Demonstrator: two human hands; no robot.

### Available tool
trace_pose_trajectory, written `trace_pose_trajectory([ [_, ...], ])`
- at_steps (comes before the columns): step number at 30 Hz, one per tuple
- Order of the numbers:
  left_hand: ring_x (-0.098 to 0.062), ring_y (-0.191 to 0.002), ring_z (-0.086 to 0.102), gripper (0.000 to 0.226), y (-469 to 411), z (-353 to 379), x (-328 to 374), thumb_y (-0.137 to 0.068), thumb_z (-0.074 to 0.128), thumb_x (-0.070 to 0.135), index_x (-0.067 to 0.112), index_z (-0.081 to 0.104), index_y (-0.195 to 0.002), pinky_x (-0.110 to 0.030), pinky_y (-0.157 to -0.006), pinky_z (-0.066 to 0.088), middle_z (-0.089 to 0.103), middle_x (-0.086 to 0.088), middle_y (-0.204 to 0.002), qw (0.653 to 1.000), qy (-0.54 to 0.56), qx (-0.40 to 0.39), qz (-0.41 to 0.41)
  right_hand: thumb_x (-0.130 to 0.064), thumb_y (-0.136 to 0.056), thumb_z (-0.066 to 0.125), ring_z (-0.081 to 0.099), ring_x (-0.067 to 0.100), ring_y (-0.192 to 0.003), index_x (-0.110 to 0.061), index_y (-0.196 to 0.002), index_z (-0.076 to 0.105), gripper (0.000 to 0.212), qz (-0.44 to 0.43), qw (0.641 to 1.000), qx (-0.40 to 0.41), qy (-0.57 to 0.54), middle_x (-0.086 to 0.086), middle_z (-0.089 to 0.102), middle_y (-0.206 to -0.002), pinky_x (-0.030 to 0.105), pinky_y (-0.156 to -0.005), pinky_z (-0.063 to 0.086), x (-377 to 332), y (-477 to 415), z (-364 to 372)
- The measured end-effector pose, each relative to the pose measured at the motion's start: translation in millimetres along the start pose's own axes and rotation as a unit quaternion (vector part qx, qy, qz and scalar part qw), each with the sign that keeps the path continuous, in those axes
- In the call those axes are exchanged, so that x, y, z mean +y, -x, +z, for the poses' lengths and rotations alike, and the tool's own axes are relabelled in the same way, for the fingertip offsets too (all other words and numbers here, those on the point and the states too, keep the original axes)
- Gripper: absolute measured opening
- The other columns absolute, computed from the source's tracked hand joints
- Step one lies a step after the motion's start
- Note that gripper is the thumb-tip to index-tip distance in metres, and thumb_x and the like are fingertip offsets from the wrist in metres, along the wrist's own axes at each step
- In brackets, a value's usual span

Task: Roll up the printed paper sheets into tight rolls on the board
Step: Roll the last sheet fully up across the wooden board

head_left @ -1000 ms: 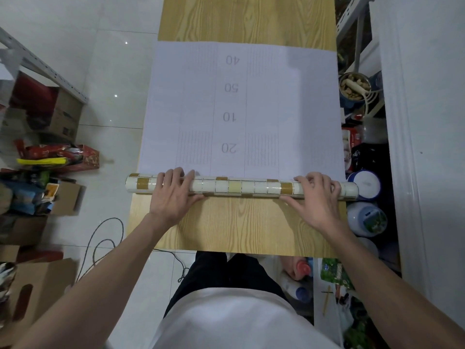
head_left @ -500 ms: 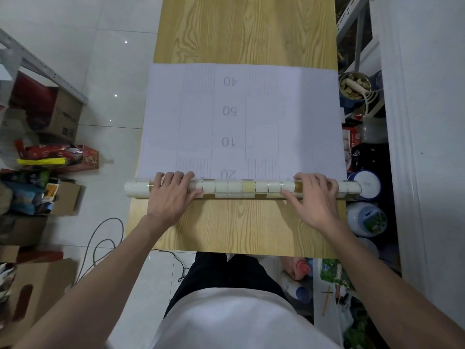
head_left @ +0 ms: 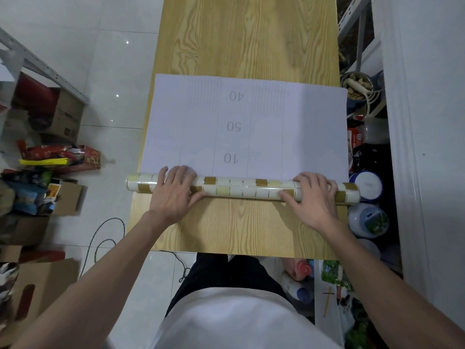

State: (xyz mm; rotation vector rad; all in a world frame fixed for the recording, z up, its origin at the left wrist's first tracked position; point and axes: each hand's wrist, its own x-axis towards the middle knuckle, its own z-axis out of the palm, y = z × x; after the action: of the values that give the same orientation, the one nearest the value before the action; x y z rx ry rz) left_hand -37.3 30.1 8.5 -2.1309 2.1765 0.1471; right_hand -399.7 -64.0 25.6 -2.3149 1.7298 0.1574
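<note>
A tile-patterned paper roll (head_left: 241, 190) is laid crosswise on the wooden board (head_left: 246, 34). It is gripped by the left hand (head_left: 176, 197) near its left end and the right hand (head_left: 314, 201) near its right, fingers (head_left: 312, 178) curled over its top. The unrolled printed sheet (head_left: 314, 127) is spread flat beyond the hands.

A single wide-angle camera, worn on the person's head, looks forward and steeply down along the desk (head_left: 251, 41), which runs from 6 o'clock away to 12 o'clock. It sits close: the forearms come in from the bottom corners, and the left grip (head_left: 173, 195) and right grip (head_left: 314, 200) lie on the paper roll (head_left: 241, 188) near mid-frame. The wide lens also takes in the floor (head_left: 113, 71) at 9 o'clock and a white wall (head_left: 427, 122) at 3 o'clock.
</note>
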Motion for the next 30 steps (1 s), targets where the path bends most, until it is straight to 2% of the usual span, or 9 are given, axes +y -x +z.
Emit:
trace_pose_trajectory([
  [5, -0.030, -0.103, 0.053, 0.069, -2.2, -4.0, -0.8, -0.090, 0.042, 0.072, 0.017, 0.052, -0.131, -0.045, -0.102, 0.031, 0.055, -0.008, -0.114, 1.000, -0.018, -0.021, 0.000, -0.088, -0.081, 0.033, 0.040, 0.023, -0.119, -0.028, -0.128, 0.055, 0.080, -0.014, 1.000, -0.003, 0.020, 0.001, 0.049, -0.122, 0.047, -0.105, 0.023, 3.5, 1.0, 0.8],
  [10, -0.028, -0.109, 0.059, 0.058, -3.0, 0.9, -2.5, -0.097, 0.032, 0.065, 0.017, 0.053, -0.123, -0.048, -0.111, 0.025, 0.062, -0.005, -0.117, 1.000, 0.023, -0.001, 0.011, -0.081, -0.088, 0.025, 0.041, 0.018, -0.125, -0.028, -0.123, 0.055, 0.070, 0.007, 1.000, 0.005, -0.003, -0.003, 0.055, -0.128, 0.043, -0.106, 0.021, 0.0, -1.6, -1.3],
  [12, -0.032, -0.113, 0.052, 0.063, -2.9, 0.4, -2.2, -0.092, 0.043, 0.071, 0.018, 0.054, -0.124, -0.050, -0.108, 0.029, 0.054, -0.011, -0.124, 1.000, 0.010, -0.003, 0.013, -0.085, -0.084, 0.033, 0.037, 0.023, -0.130, -0.027, -0.122, 0.058, 0.074, 0.004, 1.000, -0.001, 0.010, 0.002, 0.047, -0.138, 0.045, -0.108, 0.018, 2.4, -1.2, 1.8],
  [14, -0.032, -0.104, 0.050, 0.072, -2.7, -0.6, -2.7, -0.084, 0.053, 0.076, 0.019, 0.054, -0.127, -0.048, -0.100, 0.034, 0.052, -0.012, -0.117, 1.000, -0.009, -0.006, 0.019, -0.087, -0.081, 0.038, 0.038, 0.024, -0.124, -0.027, -0.120, 0.060, 0.075, -0.002, 1.000, 0.000, 0.029, 0.004, 0.045, -0.130, 0.046, -0.106, 0.021, 4.3, -1.0, 2.6],
  [17, -0.029, -0.092, 0.055, 0.064, -4.8, -3.8, -4.7, -0.092, 0.039, 0.071, 0.017, 0.054, -0.125, -0.043, -0.094, 0.033, 0.058, -0.005, -0.106, 0.999, -0.017, -0.002, 0.028, -0.082, -0.088, 0.028, 0.041, 0.021, -0.119, -0.029, -0.129, 0.056, 0.073, -0.009, 0.999, 0.001, 0.031, -0.002, 0.051, -0.122, 0.046, -0.105, 0.024, 3.5, -2.8, -1.7],
  [20, -0.028, -0.088, 0.063, 0.056, -4.7, -4.7, -5.1, -0.097, 0.025, 0.062, 0.017, 0.054, -0.116, -0.042, -0.100, 0.028, 0.065, -0.003, -0.096, 0.999, 0.016, -0.003, 0.034, -0.076, -0.092, 0.022, 0.041, 0.019, -0.127, -0.028, -0.132, 0.053, 0.070, 0.000, 1.000, -0.001, -0.004, -0.002, 0.056, -0.130, 0.046, -0.108, 0.023, 4.1, -5.0, -2.8],
  [23, -0.032, -0.106, 0.058, 0.055, -1.9, -0.3, -7.1, -0.097, 0.033, 0.062, 0.018, 0.056, -0.119, -0.047, -0.107, 0.027, 0.061, -0.009, -0.117, 0.999, 0.021, 0.002, 0.030, -0.083, -0.085, 0.039, 0.037, 0.025, -0.131, -0.030, -0.134, 0.054, 0.074, -0.010, 1.000, -0.008, 0.024, 0.006, 0.045, -0.140, 0.048, -0.108, 0.020, 8.6, -1.9, 2.5],
  [25, -0.035, -0.111, 0.052, 0.064, -0.8, -0.3, -8.2, -0.091, 0.045, 0.071, 0.019, 0.055, -0.126, -0.049, -0.103, 0.033, 0.052, -0.015, -0.126, 0.999, 0.001, 0.000, 0.033, -0.084, -0.083, 0.040, 0.039, 0.026, -0.123, -0.030, -0.136, 0.053, 0.076, -0.005, 0.999, -0.010, 0.051, 0.007, 0.044, -0.130, 0.049, -0.106, 0.024, 9.1, 0.2, 2.5],
  [30, -0.030, -0.091, 0.059, 0.057, -7.2, -5.6, -11.5, -0.096, 0.032, 0.062, 0.017, 0.051, -0.126, -0.043, -0.093, 0.034, 0.063, -0.006, -0.108, 0.999, -0.002, 0.013, 0.042, -0.071, -0.094, 0.033, 0.046, 0.020, -0.121, -0.023, -0.127, 0.053, 0.062, 0.012, 0.999, 0.030, 0.014, -0.001, 0.058, -0.122, 0.048, -0.108, 0.024, -0.3, -4.2, -0.5],
])
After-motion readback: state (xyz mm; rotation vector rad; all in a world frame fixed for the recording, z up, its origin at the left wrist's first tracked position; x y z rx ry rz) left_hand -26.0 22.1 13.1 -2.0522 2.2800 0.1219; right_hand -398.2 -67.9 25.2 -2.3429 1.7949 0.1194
